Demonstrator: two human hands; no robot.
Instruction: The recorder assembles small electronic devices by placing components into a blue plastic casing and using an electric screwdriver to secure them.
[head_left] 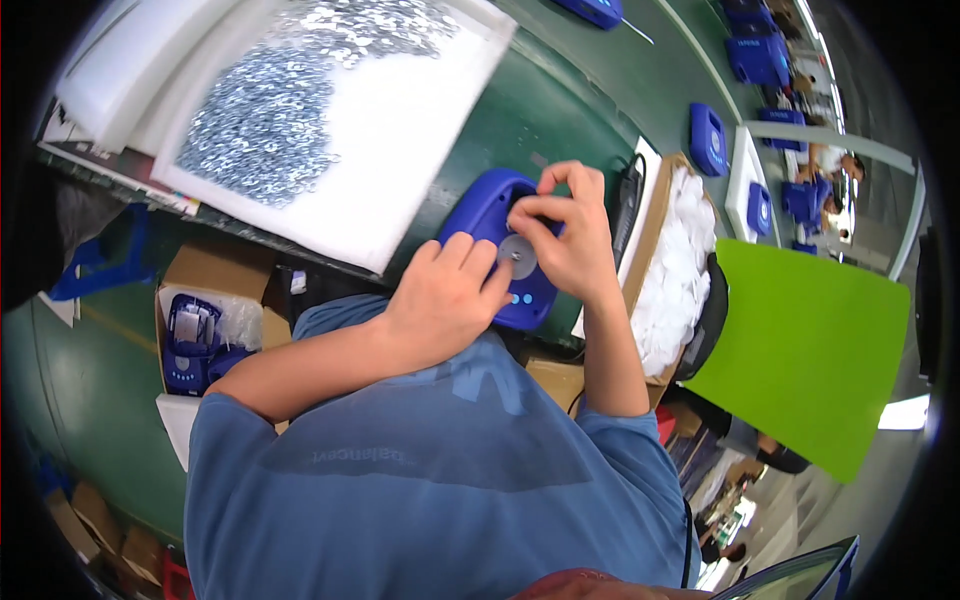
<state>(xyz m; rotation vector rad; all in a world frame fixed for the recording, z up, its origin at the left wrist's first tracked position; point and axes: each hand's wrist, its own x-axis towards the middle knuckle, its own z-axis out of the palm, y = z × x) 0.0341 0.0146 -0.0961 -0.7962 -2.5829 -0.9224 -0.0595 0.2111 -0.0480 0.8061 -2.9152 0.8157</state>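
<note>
A blue plastic device [480, 215] lies on the green table edge in front of me. My left hand [445, 295] rests on its near side, fingers curled over the casing. My right hand [565, 235] sits on top of it, fingertips pinching a round grey disc [518, 256] against the device's face. Two small light blue dots [520, 298] show on the casing just below the disc.
A white tray [400, 130] heaped with small silver washers [265, 110] lies at the upper left. A cardboard box of white bags [675, 260] stands to the right, beside a green panel [800, 350]. More blue devices [708, 138] line the far table. A carton [205, 320] sits on the floor at left.
</note>
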